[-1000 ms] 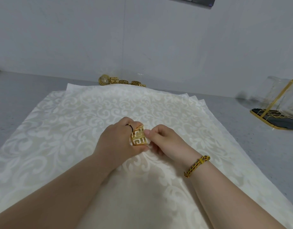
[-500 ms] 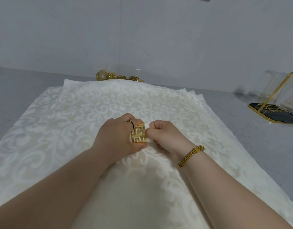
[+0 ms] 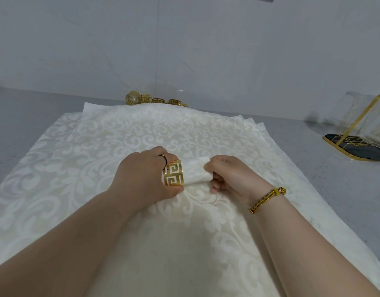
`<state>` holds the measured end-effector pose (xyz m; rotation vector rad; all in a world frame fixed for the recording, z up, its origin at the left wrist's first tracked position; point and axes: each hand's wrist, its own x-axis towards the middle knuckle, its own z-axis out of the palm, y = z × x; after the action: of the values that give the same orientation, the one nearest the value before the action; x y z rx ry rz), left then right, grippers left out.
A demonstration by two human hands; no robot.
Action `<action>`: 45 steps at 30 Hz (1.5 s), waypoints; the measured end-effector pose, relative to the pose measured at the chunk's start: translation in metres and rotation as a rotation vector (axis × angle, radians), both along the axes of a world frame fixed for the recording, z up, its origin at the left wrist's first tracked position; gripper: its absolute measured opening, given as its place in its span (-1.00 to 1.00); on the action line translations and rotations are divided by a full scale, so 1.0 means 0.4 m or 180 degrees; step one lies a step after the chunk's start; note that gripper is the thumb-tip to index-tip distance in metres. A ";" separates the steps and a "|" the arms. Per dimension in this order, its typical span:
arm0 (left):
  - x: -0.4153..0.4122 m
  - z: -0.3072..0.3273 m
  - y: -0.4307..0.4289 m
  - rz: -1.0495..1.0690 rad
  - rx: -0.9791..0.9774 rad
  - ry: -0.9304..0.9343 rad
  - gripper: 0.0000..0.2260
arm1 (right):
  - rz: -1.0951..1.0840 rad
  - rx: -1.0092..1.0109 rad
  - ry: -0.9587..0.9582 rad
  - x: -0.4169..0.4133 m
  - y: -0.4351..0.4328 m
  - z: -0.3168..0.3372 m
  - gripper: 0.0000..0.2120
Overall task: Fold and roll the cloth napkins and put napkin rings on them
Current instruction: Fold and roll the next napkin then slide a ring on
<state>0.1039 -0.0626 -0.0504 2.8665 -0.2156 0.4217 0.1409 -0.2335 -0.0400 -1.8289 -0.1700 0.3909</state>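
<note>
Moved: more of the rolled napkin (image 3: pixel 196 173) shows right of the napkin ring (image 3: pixel 173 173); the right hand (image 3: pixel 229 179) has drawn away from it.
Left hand (image 3: pixel 142 176): curled round the ring.
Right hand: pinching the roll's end.
Holder: gold-framed clear stand (image 3: pixel 354 112) far right of the ring, contents unclear.
Spare rings (image 3: pixel 161 100): beyond the ring, past the flat napkins (image 3: pixel 120 136) on the tabletop (image 3: pixel 24 112).

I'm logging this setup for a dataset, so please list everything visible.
rolled napkin: one, white, centre
napkin ring: one, gold fretwork, around the rolled napkin
flat napkins: several, cream damask, stacked across the table
spare rings: several, gold, behind the stack's far edge
stand: one, gold wire with clear cover, far right
table: one, grey, underneath
bracelet: one, gold, right wrist
left grip: holds napkin ring
right grip: pinches rolled napkin's right end
</note>
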 end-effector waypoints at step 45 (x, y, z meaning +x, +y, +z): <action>-0.065 -0.010 0.110 0.0130 -0.1487 0.0599 -0.33 | 0.0857 -0.1637 -0.2069 -0.025 0.042 -0.048 -0.52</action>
<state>0.0778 -0.0186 -0.0545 2.4318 -0.0190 0.1759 0.1310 -0.2167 -0.0592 -2.4031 -0.8325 0.0001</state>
